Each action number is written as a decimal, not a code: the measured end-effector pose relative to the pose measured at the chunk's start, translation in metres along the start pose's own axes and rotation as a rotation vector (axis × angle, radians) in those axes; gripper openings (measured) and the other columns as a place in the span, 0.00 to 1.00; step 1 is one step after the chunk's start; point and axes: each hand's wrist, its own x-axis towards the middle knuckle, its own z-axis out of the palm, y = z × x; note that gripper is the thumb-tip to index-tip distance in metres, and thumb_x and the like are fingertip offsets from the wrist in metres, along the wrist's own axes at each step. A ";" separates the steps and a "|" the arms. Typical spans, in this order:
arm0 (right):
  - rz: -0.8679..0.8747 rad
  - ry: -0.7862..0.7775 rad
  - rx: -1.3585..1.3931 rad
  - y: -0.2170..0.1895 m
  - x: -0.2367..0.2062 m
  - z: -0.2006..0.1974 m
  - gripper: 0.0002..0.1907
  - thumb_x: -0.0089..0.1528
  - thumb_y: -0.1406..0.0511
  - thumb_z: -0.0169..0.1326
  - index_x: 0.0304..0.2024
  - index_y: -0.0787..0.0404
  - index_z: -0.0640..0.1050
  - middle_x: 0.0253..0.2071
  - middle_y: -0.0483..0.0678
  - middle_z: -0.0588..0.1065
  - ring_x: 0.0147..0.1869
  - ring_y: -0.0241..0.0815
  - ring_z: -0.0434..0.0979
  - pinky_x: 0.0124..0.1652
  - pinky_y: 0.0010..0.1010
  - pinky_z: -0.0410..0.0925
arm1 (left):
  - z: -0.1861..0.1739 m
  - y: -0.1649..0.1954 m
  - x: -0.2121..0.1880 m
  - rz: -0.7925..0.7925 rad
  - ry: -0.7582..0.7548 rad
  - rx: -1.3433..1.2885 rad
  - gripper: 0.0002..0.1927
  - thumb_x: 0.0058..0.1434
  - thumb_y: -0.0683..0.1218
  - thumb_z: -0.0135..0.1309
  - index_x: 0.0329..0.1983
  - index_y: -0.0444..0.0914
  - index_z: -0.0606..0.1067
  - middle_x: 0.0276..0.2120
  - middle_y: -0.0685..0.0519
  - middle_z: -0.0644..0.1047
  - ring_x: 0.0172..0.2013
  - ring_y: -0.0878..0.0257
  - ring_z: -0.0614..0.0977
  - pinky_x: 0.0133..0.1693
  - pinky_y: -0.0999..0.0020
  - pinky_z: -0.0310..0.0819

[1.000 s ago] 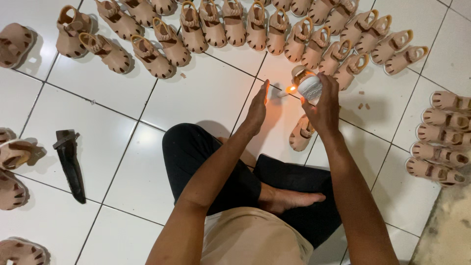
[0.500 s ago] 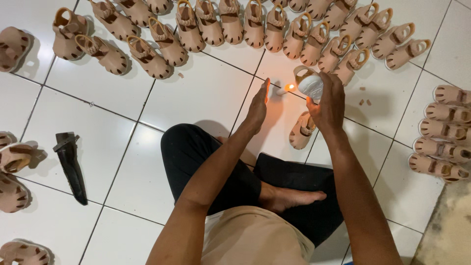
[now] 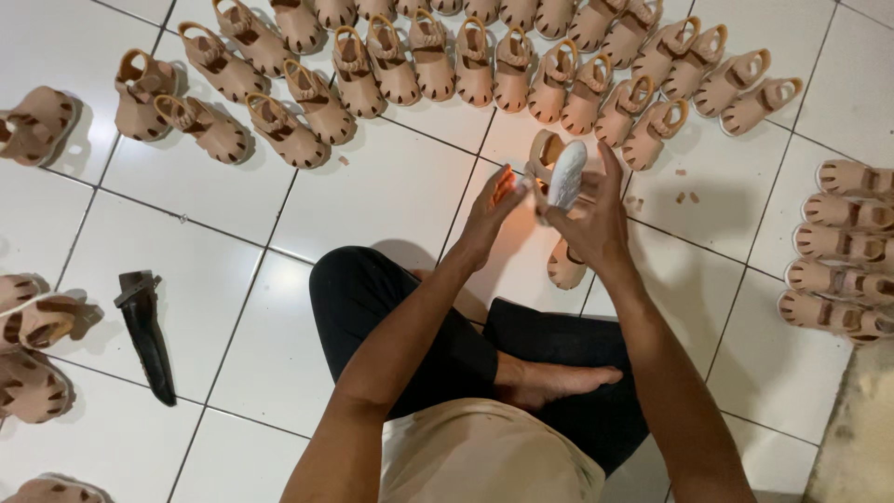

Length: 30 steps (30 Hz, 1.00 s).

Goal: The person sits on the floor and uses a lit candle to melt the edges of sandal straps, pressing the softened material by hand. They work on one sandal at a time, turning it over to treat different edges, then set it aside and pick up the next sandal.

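My right hand is gripping a small tan sandal, sole up, at upper centre of the frame. My left hand is closing on something small with an orange glow beside it. Rows of sandals are lining the tiled floor above.

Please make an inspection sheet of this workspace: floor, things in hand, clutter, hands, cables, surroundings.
Surface: white tiled floor, small scraps by the rows.
Things in hand: tan sandal, pale sole up; small flame beside it.
Clutter: dark tool on the floor; one sandal on the floor under the hands.
Hands: right hand grips the sandal; left hand at the flame, what it holds is hidden.
Cables: nothing seen.
Surroundings: rows of tan sandals on three sides.
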 end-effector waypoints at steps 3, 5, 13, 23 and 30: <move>0.158 -0.052 0.455 -0.030 -0.041 0.003 0.54 0.57 0.64 0.66 0.76 0.51 0.47 0.58 0.60 0.71 0.64 0.52 0.74 0.60 0.43 0.71 | 0.002 0.009 -0.026 -0.020 -0.221 -0.014 0.47 0.61 0.66 0.58 0.73 0.33 0.59 0.62 0.39 0.69 0.62 0.55 0.68 0.60 0.59 0.60; -0.030 -0.021 0.406 -0.044 -0.066 0.000 0.45 0.60 0.64 0.65 0.73 0.55 0.55 0.61 0.59 0.68 0.65 0.50 0.70 0.61 0.43 0.69 | 0.007 0.020 -0.047 -0.032 -0.275 0.036 0.42 0.65 0.65 0.60 0.67 0.26 0.74 0.48 0.40 0.78 0.46 0.55 0.77 0.46 0.62 0.72; -0.135 -0.023 0.376 -0.059 -0.084 -0.042 0.07 0.71 0.66 0.54 0.47 0.64 0.77 0.73 0.56 0.64 0.77 0.49 0.63 0.72 0.41 0.59 | 0.042 0.074 -0.108 -0.071 -0.287 0.365 0.35 0.58 0.57 0.60 0.65 0.36 0.69 0.38 0.49 0.79 0.33 0.62 0.81 0.31 0.66 0.77; -0.225 -0.268 0.986 -0.080 -0.119 -0.070 0.08 0.75 0.66 0.51 0.50 0.63 0.78 0.83 0.53 0.50 0.86 0.48 0.53 0.78 0.43 0.54 | 0.037 0.065 -0.136 -0.283 -0.701 -0.608 0.41 0.63 0.67 0.45 0.68 0.33 0.63 0.58 0.44 0.77 0.59 0.56 0.79 0.61 0.59 0.72; -0.111 0.079 0.243 -0.081 -0.145 -0.085 0.17 0.69 0.70 0.53 0.61 0.69 0.73 0.50 0.51 0.79 0.52 0.37 0.79 0.52 0.30 0.72 | 0.066 0.074 -0.140 0.072 -0.539 -0.196 0.37 0.75 0.62 0.46 0.74 0.30 0.61 0.55 0.43 0.76 0.50 0.60 0.80 0.52 0.63 0.77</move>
